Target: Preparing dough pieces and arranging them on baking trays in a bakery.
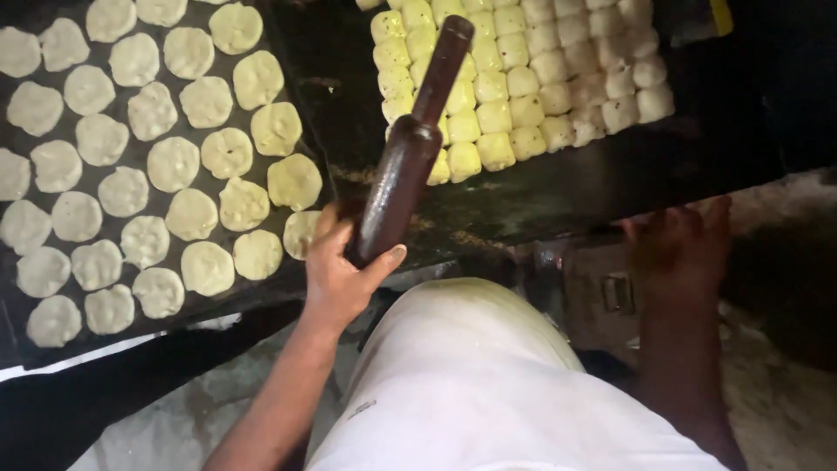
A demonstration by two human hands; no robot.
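Dark tray (17,344) at my left carries flattened dough discs (173,163) in rows. Dark board (558,196) ahead carries dough balls (523,78), packed touching in a block.

Flattened dough discs (173,162): thirty-three counted on left tray (288,288), a few cut off at its far and left edges. Dough balls (523,83): roughly fifty on right tray (540,196); exact count not obtainable, some covered by pin. Rolling pin (410,148): one. Trays: two. Left hand (336,270): one seen.
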